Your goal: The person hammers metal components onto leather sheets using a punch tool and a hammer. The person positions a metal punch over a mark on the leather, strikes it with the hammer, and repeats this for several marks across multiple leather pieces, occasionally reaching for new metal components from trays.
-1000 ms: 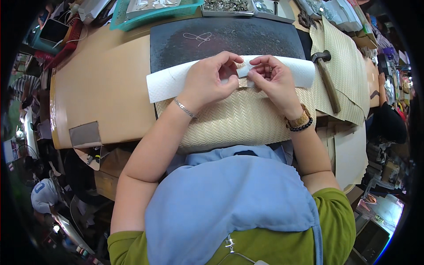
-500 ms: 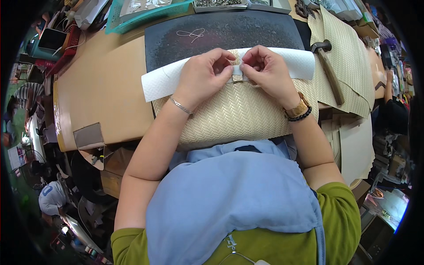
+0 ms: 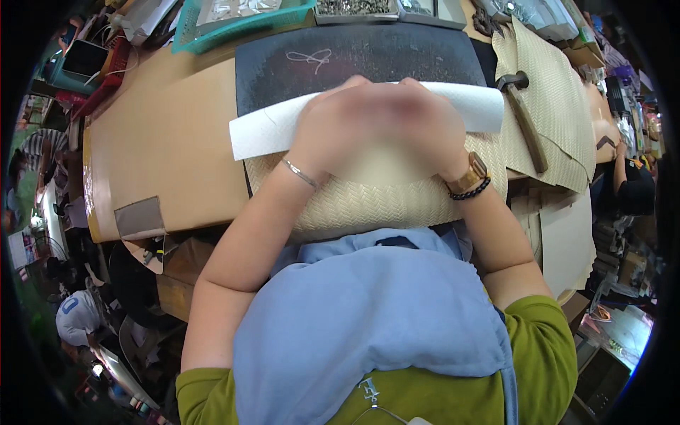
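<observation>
My left hand and my right hand meet over a white textured strip, which lies along the top of a cream herringbone-woven piece. A heavy blur covers both hands, so their fingers and whatever is between them cannot be made out. Behind them is a dark, scuffed slab with a thin looped cord lying on it. To the right, a hammer with a wooden handle rests on more woven cream sheets.
A teal basket and trays of small metal parts line the back. A tan work surface extends left, with a red basket holding items. Co-workers appear at both far sides.
My right wrist has shifted slightly left, bringing my hands closer together. The small woven tab seen between my fingers earlier is now lost in blur.
</observation>
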Available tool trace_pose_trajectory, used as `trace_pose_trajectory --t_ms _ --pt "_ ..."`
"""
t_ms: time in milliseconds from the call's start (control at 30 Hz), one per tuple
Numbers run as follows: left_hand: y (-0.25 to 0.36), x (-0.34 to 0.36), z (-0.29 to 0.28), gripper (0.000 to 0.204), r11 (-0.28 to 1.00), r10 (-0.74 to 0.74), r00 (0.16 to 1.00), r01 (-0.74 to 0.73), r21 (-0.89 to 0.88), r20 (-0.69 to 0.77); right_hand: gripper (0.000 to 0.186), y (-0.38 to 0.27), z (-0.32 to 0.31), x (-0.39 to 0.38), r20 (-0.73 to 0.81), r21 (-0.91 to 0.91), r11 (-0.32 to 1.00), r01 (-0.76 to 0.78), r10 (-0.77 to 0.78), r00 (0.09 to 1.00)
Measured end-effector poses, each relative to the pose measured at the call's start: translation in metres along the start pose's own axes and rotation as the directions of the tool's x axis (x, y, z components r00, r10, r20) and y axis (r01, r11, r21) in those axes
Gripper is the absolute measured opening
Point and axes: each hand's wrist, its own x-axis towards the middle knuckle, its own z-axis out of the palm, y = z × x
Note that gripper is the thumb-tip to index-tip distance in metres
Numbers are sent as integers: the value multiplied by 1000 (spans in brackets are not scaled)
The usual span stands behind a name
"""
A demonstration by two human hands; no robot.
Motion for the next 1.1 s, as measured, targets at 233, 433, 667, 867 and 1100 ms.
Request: trace_pose_trajectory --t_ms 233,433,667,867,1100 --pt "1 -2 1 5 977 198 979 -192 90 -57 13 -23 -20 15 159 -378 904 202 -151 976" --pt "1 0 2 10 964 211 976 -199 176 -54 17 19 -101 147 -181 -574 794 200 -362 914" --pt "3 1 0 10 981 151 988 -144 130 -43 26 93 -105 236 34 -736 676 -34 87 996" --pt "2 1 -1 9 979 157 987 -151 135 -40 27 107 -106 245 56 -665 745 -54 121 991" --pt "1 1 -3 10 975 160 986 -152 161 -38 21 104 -116 233 33 -369 922 -117 139 990"
